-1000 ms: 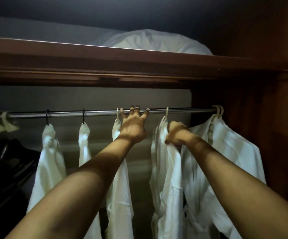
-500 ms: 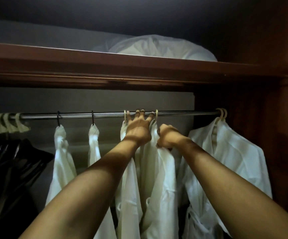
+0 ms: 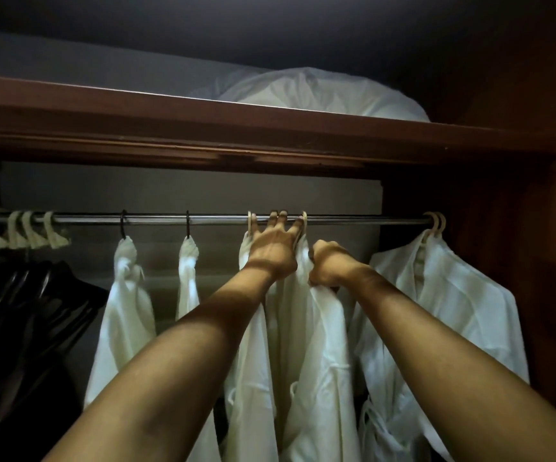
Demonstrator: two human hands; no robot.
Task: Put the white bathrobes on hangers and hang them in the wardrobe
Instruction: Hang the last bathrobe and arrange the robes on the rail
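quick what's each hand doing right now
left hand: open, fingers spread on the rail
right hand: closed, gripping the white bathrobe

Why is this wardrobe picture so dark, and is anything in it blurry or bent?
Head view: dim light, the wardrobe's top and right side lost in shadow; a shadow edge crosses the left hand at the wrist; the robe gripped by the right hand looks soft with blur, like the robes at left; the wide lens bows the shelf and rail.
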